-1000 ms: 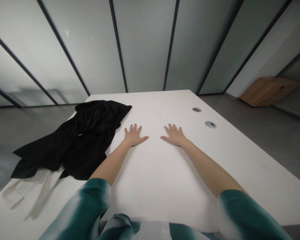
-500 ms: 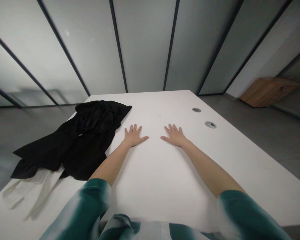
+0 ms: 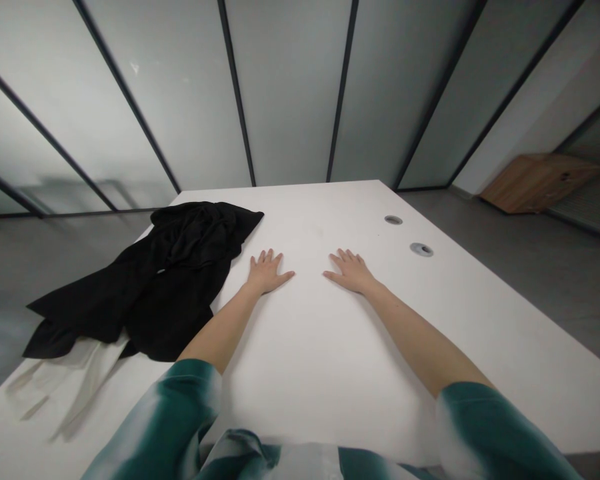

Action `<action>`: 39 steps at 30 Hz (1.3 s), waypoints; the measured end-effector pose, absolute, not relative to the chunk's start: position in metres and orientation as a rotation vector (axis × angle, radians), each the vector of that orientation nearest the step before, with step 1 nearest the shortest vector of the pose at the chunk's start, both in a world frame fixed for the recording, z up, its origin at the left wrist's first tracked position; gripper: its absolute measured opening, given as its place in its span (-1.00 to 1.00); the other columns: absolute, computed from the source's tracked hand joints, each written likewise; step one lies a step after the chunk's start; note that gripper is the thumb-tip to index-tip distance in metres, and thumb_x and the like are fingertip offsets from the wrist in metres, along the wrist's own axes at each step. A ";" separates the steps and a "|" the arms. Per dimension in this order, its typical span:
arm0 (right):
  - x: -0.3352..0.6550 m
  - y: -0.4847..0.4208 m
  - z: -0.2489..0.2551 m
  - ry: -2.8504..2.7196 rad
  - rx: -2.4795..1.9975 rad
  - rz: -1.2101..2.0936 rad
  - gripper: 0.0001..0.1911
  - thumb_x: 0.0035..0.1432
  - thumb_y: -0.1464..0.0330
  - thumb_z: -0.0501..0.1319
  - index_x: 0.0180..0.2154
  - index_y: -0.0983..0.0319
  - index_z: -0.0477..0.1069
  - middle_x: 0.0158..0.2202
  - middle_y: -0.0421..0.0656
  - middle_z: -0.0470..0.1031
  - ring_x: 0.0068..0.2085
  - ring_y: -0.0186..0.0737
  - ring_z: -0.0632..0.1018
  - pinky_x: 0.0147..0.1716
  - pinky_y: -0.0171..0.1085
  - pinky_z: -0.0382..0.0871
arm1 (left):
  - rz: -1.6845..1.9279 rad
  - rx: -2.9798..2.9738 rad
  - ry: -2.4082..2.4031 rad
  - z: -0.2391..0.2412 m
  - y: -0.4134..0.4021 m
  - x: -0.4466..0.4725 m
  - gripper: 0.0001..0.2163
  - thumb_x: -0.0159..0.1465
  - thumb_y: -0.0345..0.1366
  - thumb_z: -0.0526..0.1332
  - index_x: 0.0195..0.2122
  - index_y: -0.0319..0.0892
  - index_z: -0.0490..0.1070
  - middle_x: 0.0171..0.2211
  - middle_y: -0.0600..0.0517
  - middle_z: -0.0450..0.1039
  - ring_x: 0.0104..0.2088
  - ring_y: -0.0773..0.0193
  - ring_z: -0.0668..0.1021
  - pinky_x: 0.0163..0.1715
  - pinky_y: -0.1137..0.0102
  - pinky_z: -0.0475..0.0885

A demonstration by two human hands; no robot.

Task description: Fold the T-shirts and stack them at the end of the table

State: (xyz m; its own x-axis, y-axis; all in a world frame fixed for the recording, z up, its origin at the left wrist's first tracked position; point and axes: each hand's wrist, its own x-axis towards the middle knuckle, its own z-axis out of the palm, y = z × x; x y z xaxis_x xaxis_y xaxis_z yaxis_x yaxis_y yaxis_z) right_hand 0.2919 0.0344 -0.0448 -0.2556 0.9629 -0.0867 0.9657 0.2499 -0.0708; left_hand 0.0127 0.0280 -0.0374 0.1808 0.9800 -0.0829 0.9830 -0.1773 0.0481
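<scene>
The left hand [image 3: 267, 272] and right hand [image 3: 351, 272] lie released, palms down and fingers spread, on the white desk [image 3: 325, 373], the left hand just beside a crumpled black garment [image 3: 180, 280]

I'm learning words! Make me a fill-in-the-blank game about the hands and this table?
The black cloth lies near the left hand and on top of a ____ cloth.
The right hand rests flat on the table and holds ____.
The two round holes in the table are closer to the ____ hand.

Missing words: white; nothing; right.
</scene>
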 end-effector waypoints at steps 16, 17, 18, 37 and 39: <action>0.302 0.037 -0.045 2.799 1.972 -0.008 -0.64 0.32 0.28 0.06 -0.01 0.28 0.52 0.03 0.02 0.54 0.04 -0.04 0.51 0.05 -0.14 0.31 | 0.317 2.416 1.935 -0.036 0.029 0.008 -0.55 0.33 -0.03 0.12 0.13 -0.16 0.42 0.22 -0.14 0.37 0.20 -0.01 0.40 0.19 0.16 0.28; 0.301 0.036 -0.044 2.794 1.982 -0.007 -0.64 0.33 0.29 0.05 -0.02 0.28 0.53 0.02 0.02 0.55 0.03 -0.04 0.51 0.04 -0.15 0.31 | 0.320 2.416 1.937 -0.035 0.029 0.008 -0.57 0.33 -0.05 0.12 0.11 -0.17 0.44 0.19 -0.14 0.40 0.17 -0.01 0.42 0.16 0.16 0.30; 0.301 0.036 -0.043 2.789 1.989 -0.008 -0.64 0.33 0.29 0.05 -0.03 0.29 0.53 0.01 0.02 0.55 0.02 -0.04 0.51 0.03 -0.15 0.31 | 0.320 2.418 1.937 -0.035 0.029 0.008 -0.59 0.33 -0.07 0.12 0.09 -0.17 0.44 0.17 -0.14 0.42 0.15 -0.01 0.43 0.14 0.17 0.32; 0.298 0.036 -0.041 2.803 2.017 -0.057 -0.69 0.32 0.31 0.09 -0.09 0.26 0.55 -0.04 -0.01 0.57 -0.01 -0.09 0.52 -0.02 -0.22 0.31 | 0.284 2.349 2.217 0.014 0.072 -0.035 -0.59 0.34 -0.23 0.03 0.17 -0.23 0.35 0.13 -0.23 0.42 0.14 -0.07 0.42 0.08 0.15 0.32; 0.298 0.037 -0.042 2.810 2.009 -0.048 -0.70 0.32 0.32 0.09 -0.09 0.26 0.56 -0.05 -0.01 0.58 -0.02 -0.10 0.52 -0.02 -0.23 0.31 | 0.396 2.349 2.402 0.017 0.083 -0.058 -0.55 0.31 -0.28 0.05 0.21 -0.25 0.31 0.25 -0.27 0.28 0.25 -0.13 0.31 0.18 0.06 0.21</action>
